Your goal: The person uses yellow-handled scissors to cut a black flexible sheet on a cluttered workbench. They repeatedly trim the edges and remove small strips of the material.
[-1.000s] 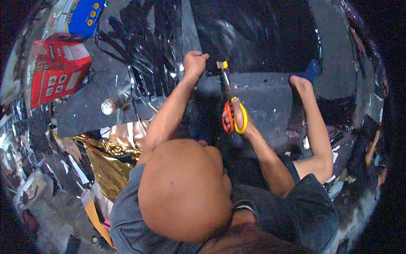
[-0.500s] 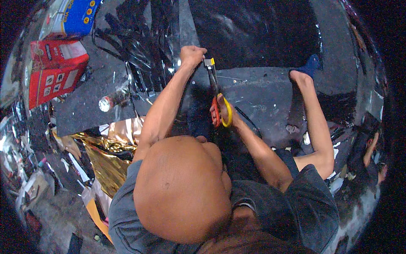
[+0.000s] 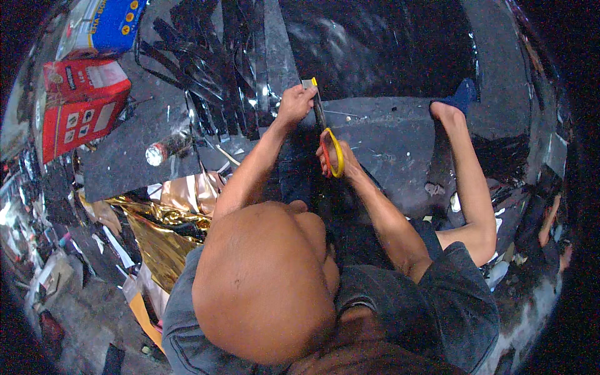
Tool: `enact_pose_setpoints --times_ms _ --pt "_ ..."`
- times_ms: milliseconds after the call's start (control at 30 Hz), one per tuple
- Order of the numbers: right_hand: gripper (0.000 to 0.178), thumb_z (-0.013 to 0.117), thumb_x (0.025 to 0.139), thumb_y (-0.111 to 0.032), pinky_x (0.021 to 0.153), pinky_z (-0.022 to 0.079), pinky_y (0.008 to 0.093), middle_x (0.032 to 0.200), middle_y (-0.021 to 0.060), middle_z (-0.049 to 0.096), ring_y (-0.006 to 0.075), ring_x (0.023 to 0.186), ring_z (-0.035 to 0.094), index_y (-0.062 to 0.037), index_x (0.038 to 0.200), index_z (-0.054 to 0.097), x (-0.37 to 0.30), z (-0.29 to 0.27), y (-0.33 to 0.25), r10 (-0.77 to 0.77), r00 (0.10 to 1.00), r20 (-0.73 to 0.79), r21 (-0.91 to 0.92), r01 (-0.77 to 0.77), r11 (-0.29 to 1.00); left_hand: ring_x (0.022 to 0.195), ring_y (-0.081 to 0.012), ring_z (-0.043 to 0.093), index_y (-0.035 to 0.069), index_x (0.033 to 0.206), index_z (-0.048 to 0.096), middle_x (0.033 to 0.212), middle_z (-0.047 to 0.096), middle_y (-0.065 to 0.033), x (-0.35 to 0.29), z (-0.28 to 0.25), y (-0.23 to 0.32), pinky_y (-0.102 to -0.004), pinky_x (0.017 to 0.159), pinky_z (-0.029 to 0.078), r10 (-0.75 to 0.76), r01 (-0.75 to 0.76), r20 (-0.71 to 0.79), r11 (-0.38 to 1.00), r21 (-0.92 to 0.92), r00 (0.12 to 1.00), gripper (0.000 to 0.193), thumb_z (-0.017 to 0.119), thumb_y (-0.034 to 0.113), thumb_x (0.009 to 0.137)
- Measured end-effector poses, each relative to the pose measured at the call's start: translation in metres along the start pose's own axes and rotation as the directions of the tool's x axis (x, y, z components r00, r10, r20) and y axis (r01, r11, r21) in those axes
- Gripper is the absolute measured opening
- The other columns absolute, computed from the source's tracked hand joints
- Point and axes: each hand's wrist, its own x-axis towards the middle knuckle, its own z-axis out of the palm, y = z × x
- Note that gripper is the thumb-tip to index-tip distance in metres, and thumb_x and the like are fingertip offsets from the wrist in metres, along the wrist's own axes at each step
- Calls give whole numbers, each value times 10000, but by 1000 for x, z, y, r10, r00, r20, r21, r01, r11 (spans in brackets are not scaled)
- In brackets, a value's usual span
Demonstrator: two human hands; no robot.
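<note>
Scissors, location: the scissors were in the right hand, ahead of the person's body, with the tip at the near left corner of the black sheet
Scissors, direction: the tip pointed away from the person, toward the top of the view; the handles were nearest the body
Scissors, long axis: it ran almost straight ahead, leaning slightly to the person's left at the tip end
Scissors, handles: two loops of unlike colour, yellow on the right and red on the left; the red loop was partly covered by the hand
Scissors, blades: slim and dark, seen as one narrow bar; whether they were parted could not be told
Tip piece: a small piece showed at the tip, silver on its left side and yellow on its right
Right hand: its fingers were clamped on the handles
Left hand: its fingertips were at the small piece, just beside the blades; whether they were clamped on it could not be told
Black sheet: glossy, lying flat beyond both hands
Left side: black strips lay in a tangle; a red box stood next to a blue box; creased gold foil lay near the left arm
</note>
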Motion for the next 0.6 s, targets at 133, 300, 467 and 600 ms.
enact_pose_setpoints --times_ms 133,300,467,600 --pt "659 529 724 -707 404 447 320 557 32 515 167 426 519 -49 725 570 -3 0 -12 9 999 -54 6 -9 1000 492 -51 412 45 791 565 556 464 49 -7 -2 0 -241 455 331 208 -206 -20 974 96 978 204 555 232 871" --pt "816 419 645 -830 409 436 295 543 28 459 154 454 517 -26 736 529 -3 4 -19 -33 999 -27 -5 33 999 505 -47 398 45 781 560 559 466 47 0 -3 -13 -253 458 312 266 -262 -30 960 100 964 191 546 215 867" --pt "673 498 741 -710 403 433 333 536 47 526 176 447 543 -44 698 585 2 0 -12 -32 998 -59 -32 30 999 527 -38 391 77 837 578 622 470 72 3 -4 -19 -214 465 297 266 -264 -2 957 119 964 180 529 239 899" --pt "577 542 805 -583 403 435 347 526 72 544 199 467 575 -29 653 598 -6 2 -21 -101 993 -60 -64 98 993 529 -37 372 65 786 567 615 451 72 0 0 -14 -219 463 281 192 -192 -5 980 -62 981 191 530 215 898"
